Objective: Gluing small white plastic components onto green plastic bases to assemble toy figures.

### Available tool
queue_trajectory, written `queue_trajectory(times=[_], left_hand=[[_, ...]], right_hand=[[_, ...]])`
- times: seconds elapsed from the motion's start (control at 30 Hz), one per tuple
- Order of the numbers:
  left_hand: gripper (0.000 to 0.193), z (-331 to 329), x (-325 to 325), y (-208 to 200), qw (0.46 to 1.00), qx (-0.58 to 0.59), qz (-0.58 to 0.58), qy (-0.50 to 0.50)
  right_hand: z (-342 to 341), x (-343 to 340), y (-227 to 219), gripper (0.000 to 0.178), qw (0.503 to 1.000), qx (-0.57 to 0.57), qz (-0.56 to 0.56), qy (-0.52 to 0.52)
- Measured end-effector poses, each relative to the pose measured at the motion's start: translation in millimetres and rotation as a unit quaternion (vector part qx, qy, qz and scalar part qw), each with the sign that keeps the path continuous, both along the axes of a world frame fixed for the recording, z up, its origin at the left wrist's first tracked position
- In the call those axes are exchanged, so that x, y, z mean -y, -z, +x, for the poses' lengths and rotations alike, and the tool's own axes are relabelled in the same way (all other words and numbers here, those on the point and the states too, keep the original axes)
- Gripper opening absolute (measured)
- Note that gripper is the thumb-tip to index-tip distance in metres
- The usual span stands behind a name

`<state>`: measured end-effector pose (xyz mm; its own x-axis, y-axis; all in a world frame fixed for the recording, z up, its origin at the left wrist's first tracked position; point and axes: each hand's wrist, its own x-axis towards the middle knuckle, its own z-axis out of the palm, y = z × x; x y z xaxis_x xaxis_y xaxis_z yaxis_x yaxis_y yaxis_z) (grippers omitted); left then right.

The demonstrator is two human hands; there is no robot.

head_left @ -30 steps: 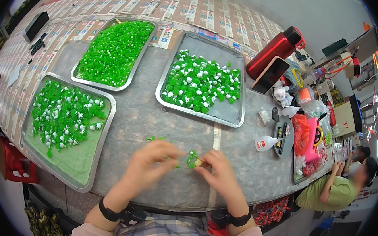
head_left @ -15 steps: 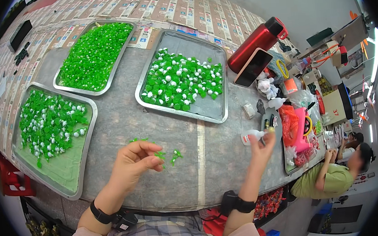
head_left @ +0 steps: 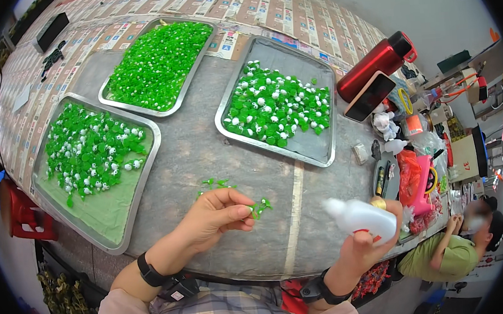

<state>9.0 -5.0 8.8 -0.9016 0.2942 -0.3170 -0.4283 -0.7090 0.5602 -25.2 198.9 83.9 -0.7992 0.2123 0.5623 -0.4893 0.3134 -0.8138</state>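
My right hand is wrapped round a white squeeze bottle, holding it tilted above the table with its narrow nozzle pointing left. Thumb and fingers of my left hand are pinched together. A small green plastic piece with white spots shows at those fingertips; whether part of it lies on the table, I cannot tell. Just beyond the left hand, a few more small green pieces lie on the grey cloth. Ahead of my hands stands a metal tray of green pieces with white eyeball-like beads.
A second tray of eyed green pieces is at the left, and a tray of tiny green pieces lies behind it. On the right are a red flask, a phone, a pink tool and a person in green.
My right hand has taken hold of the white squeeze bottle, which was standing or lying on the table, and brought it nearer. The left hand stays pinched; the whole view has shifted.
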Motion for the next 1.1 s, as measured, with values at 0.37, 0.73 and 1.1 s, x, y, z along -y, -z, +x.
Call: queue_trajectory(times=[0.37,0.73,1.1], left_hand=[[0.01,-0.4,0.3,1.1,0.999,0.006,0.041,0.009],[0.01,-0.3,0.7,4.4,0.999,0.0,0.047,0.017],[0.01,1.9,-2.9,-0.5,0.995,-0.062,-0.064,-0.041]], right_hand=[[2.6,25.6,10.5,0.054,0.982,-0.056,0.099,-0.149],[-2.3,24.1,12.1,0.057,0.973,-0.085,0.136,-0.165],[1.5,17.4,13.7,0.055,0.977,-0.064,0.12,-0.164]])
